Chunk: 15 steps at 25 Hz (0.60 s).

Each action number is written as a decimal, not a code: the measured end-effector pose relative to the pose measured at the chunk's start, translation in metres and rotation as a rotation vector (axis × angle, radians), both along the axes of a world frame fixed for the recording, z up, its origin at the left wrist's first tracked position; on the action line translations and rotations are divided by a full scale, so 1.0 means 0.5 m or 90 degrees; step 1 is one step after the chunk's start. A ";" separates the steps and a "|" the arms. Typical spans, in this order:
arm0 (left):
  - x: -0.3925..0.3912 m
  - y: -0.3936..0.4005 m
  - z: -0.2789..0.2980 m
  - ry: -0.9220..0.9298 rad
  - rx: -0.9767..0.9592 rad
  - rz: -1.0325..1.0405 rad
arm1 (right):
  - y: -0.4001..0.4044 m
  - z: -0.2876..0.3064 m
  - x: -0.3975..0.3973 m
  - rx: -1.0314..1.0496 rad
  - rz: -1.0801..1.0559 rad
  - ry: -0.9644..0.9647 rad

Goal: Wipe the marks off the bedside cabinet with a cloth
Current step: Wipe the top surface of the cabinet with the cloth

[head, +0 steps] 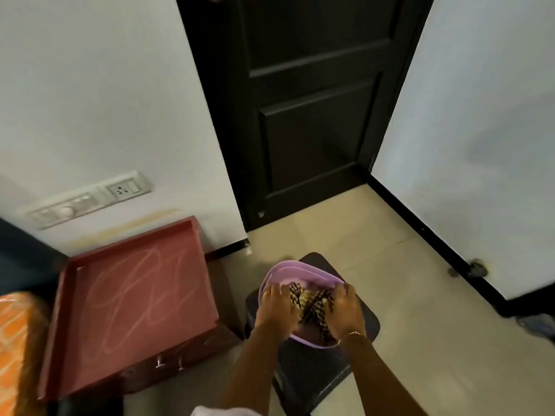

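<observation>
I had both hands in the lilac basin (pixel 300 273) at five o'clock, left hand (pixel 275 307) and right hand (pixel 345 307) gripping the checked cloth (pixel 312 301) between them. The chalk-marked red bedside cabinet (pixel 132 298) stood at eight o'clock.

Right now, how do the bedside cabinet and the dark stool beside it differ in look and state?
The bedside cabinet is reddish with a raised rim round its top; the dark stool is black with rounded corners. The cabinet's top carries only pale scribbled marks, while the stool bears a purple basin holding a checked cloth, with the left hand and right hand in it. The cabinet stands against the wall; the stool stands clear of it. Both sit on the tiled floor.
</observation>
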<state>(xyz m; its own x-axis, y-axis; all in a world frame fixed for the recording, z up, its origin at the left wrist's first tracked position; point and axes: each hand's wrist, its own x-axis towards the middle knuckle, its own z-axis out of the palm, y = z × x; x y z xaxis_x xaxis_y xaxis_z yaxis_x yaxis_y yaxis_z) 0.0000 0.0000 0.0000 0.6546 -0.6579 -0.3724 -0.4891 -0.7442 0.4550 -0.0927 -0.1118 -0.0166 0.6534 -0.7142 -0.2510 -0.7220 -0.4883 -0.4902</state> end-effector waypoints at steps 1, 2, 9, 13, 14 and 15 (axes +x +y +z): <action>0.001 -0.020 -0.037 0.076 0.014 0.053 | -0.014 -0.035 0.006 0.030 0.013 0.053; 0.005 -0.041 -0.073 0.135 0.007 0.106 | -0.025 -0.070 0.018 0.051 0.043 0.097; 0.036 -0.110 -0.223 0.246 0.029 0.250 | -0.031 -0.223 0.069 0.031 0.160 0.274; 0.059 -0.122 -0.248 0.385 -0.010 0.384 | -0.049 -0.215 0.100 0.165 0.038 0.185; 0.064 -0.120 -0.236 0.426 -0.019 0.426 | -0.053 -0.189 0.108 0.207 -0.009 0.138; 0.066 -0.117 -0.220 0.463 -0.050 0.467 | -0.060 -0.154 0.111 0.229 -0.043 0.107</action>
